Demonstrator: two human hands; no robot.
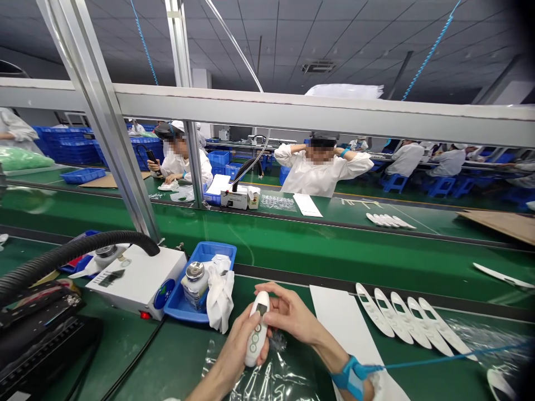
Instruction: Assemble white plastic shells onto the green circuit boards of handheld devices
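A white oval handheld device point(257, 328) with a small dark screen and several round buttons is held upright in front of me. My left hand point(238, 342) wraps round its lower body, thumb along the side. At its upper end my right hand point(292, 314) grips it, the thumb near the screen and the fingers behind the top edge. A blue strap point(353, 376) with a cord circles my right wrist. Under both hands lies clear plastic film point(271, 381) on the green bench. What the fingertips do behind the device is hidden.
On the left stand a white box point(137, 278) with a black hose point(83, 250) and a blue tray point(200, 317) holding a bottle and white cloth. To the right are white paper point(346, 317) and several white oval covers point(401, 323). A metal frame crosses ahead; co-workers sit beyond.
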